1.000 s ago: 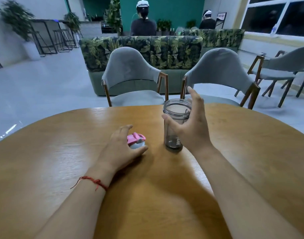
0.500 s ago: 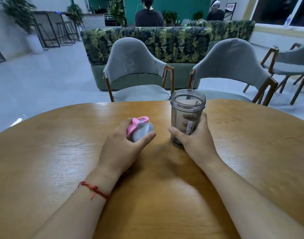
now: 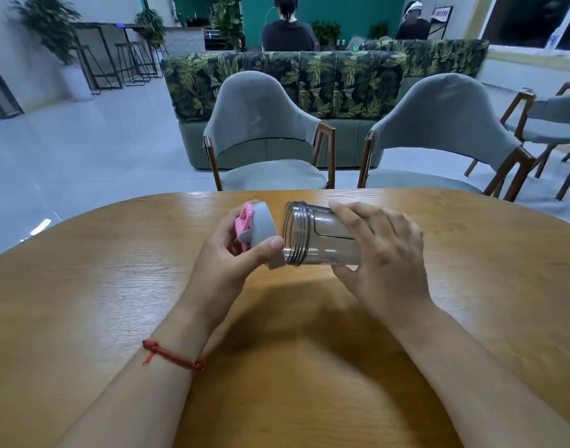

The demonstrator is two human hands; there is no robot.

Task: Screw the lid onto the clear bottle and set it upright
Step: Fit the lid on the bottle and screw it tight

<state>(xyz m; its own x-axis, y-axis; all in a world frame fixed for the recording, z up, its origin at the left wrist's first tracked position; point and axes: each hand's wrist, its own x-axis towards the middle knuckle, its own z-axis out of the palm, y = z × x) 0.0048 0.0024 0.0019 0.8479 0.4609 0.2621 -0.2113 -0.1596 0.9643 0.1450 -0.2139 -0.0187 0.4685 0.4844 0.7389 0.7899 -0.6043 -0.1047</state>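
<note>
Your left hand (image 3: pixel 227 263) is gripping the grey-and-pink lid (image 3: pixel 259 229), grip clamped on its rim | lid is sitting just beside the bottle's threaded mouth, not on it | your right hand (image 3: pixel 382 253) is clamping the clear bottle (image 3: pixel 312 236) sideways above the bench (image 3: pixel 83 286)

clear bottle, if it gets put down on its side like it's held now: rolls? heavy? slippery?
Probably rolls: the clear bottle is a round cylinder, held sideways above the wooden table by the right hand. Likely light: it looks empty and see-through. Looks rigid, and the smooth wall may be a bit slick; the threaded neck facing the lid in the left hand offers more grip.
</note>
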